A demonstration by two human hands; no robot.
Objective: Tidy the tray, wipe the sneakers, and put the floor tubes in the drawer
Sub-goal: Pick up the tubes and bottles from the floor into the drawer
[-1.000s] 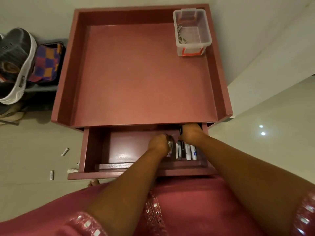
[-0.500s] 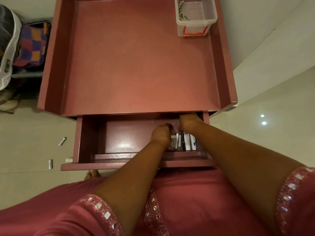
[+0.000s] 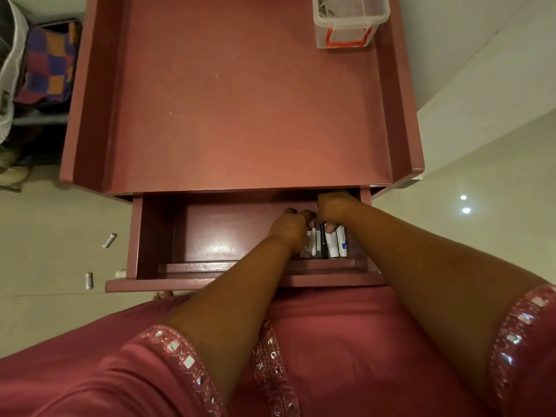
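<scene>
The maroon drawer (image 3: 156,236) is pulled open under the tray-like table top (image 3: 246,109). Several white and dark tubes (image 3: 334,243) stand in a row at its right end. My left hand (image 3: 290,228) is curled over the left side of that row, fingers closed around a tube. My right hand (image 3: 332,207) reaches into the drawer's back right corner, its thumb touching the tops of the tubes. Three small tubes lie on the floor to the left: one (image 3: 109,240), another (image 3: 88,280), and a third (image 3: 121,273) partly hidden beside the drawer.
A clear plastic box (image 3: 350,22) with a red latch stands at the table's back right corner. A sneaker (image 3: 7,70) and a checkered cloth (image 3: 49,64) sit on a rack at the left. Pale floor tiles surround the table.
The camera has tilted down and closer. My left hand has shifted right against the tube row, and both hands now meet over the tubes.
</scene>
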